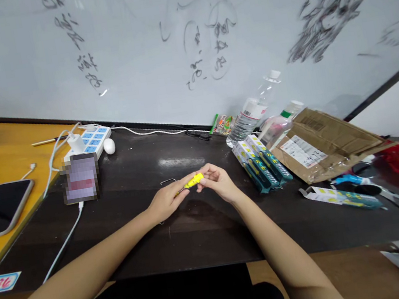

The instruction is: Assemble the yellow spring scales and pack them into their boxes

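Both hands meet over the dark table (198,235) around a small bright yellow piece (194,180), which looks like plastic. My right hand (218,181) pinches its far end between thumb and fingertips. On the other side, my left hand (168,201) is closed at the near end, where a thin darker part shows between thumb and fingers. The exact kind of this piece is too small to tell. A bent thin metal wire (167,181) sticks out just beyond my left hand; whether it joins the yellow piece is hidden.
Green-and-white boxes (262,164) and plastic bottles (251,116) stand to the right beside a brown cardboard package (327,142). An opened box (343,197) lies nearer, by scissors (366,186). Leftward are a power strip (94,140), a charging phone (82,178) and another phone (2,208).
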